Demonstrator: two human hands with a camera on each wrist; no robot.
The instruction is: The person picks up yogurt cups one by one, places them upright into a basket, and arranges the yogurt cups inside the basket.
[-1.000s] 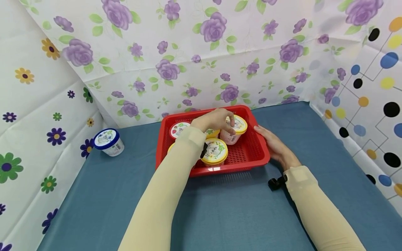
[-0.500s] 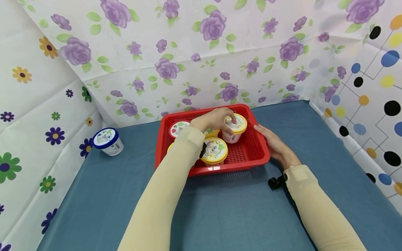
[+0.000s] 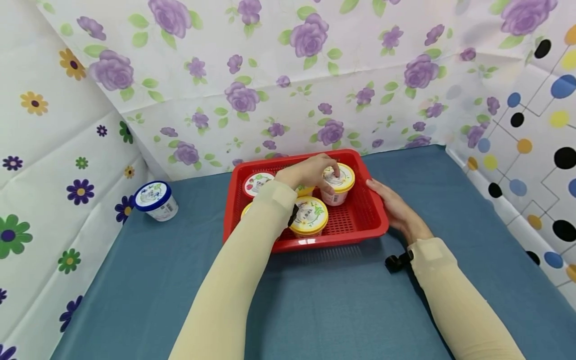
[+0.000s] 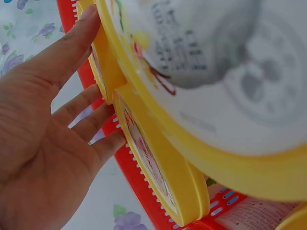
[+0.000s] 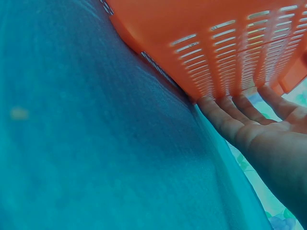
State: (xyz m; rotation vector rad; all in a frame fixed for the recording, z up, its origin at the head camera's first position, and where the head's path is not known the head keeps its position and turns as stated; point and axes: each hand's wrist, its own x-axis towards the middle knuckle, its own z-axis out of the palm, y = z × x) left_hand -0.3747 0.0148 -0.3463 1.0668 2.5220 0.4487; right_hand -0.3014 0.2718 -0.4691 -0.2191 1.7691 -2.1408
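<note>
In the head view, my left hand (image 3: 308, 171) reaches into the red basket (image 3: 375, 212) and pinches a yellow-lidded tub (image 3: 344, 185) at its right part, one finger bent over the lid. In the left wrist view the thumb (image 4: 72, 43) lies against that tub's lid; other fingers spread beside the lids. The tub stands upright. Other tubs share the basket: a yellow-lidded one (image 3: 309, 216) in front, a red-rimmed one (image 3: 257, 184) at left, others partly hidden by the arm. My right hand (image 3: 396, 207) rests on the basket's right end, its straight fingers (image 5: 223, 117) touching the slotted wall.
A blue-lidded tub (image 3: 155, 200) stands apart on the blue tablecloth (image 3: 310, 305) at left. Flowered sheeting (image 3: 243, 97) rises behind the basket and along the left; dotted sheeting (image 3: 535, 185) bounds the right side.
The yellow-lidded tub under my left hand has shifted slightly right and now sits straighter. My left fingers have come down onto its lid. The right hand keeps its place at the basket.
</note>
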